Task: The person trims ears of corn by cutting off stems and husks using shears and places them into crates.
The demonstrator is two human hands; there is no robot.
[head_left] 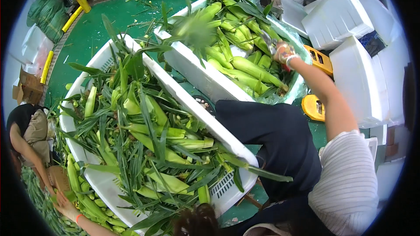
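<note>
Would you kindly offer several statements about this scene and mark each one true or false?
1. The slotted white plastic basket holds long green leaves. True.
2. The person's right hand is inside that basket. False; it is at the white tub lined with translucent plastic sheeting.
3. An orange wristband circles the wrist of the person's left hand. True.
4. The tub holds nothing green. False; green-husked corn ears lie in it.
5. The floor is red. False; the floor is green.
</note>
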